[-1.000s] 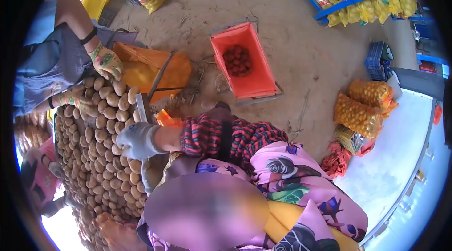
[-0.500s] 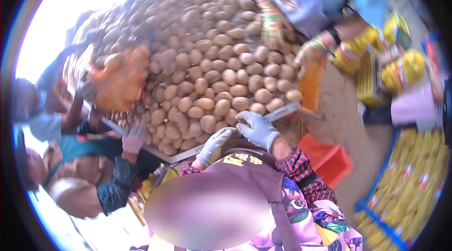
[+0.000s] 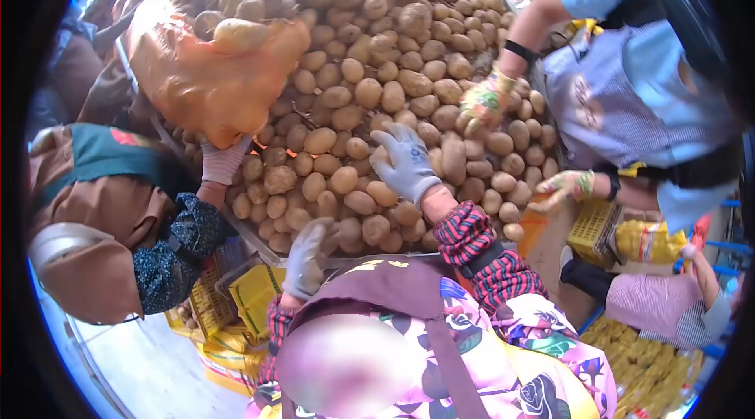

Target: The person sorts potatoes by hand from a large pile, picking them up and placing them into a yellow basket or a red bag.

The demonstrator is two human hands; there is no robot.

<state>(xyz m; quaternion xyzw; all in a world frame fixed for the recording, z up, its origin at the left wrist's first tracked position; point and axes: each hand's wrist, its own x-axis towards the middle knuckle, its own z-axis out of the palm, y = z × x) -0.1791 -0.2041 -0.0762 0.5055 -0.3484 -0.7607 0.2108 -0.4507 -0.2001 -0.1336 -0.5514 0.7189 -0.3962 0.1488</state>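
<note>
A wide heap of brown potatoes (image 3: 358, 93) fills the bin in front of me. My right hand (image 3: 405, 163), in a grey-white glove, rests on top of the heap with its fingers spread over the potatoes and nothing gripped. Gloved the same way, my left hand (image 3: 308, 258) is at the near edge of the heap, palm side facing in, fingers stretched out beside the nearest potatoes. Its fingertips are slightly blurred. The metal rim of the bin (image 3: 263, 246) runs just left of that hand.
At left, a co-worker's gloved hand (image 3: 224, 161) is at an orange mesh bag (image 3: 212, 81) of potatoes lying on the heap. Another co-worker's patterned glove (image 3: 484, 104) touches potatoes at right. Yellow crates (image 3: 255, 297) stand lower left; filled yellow bags (image 3: 649, 242) are at right.
My right hand has moved from the near rim forward onto the potatoes. My left hand has gone left and lower along the edge. The view has shifted, and the orange bag shows larger.
</note>
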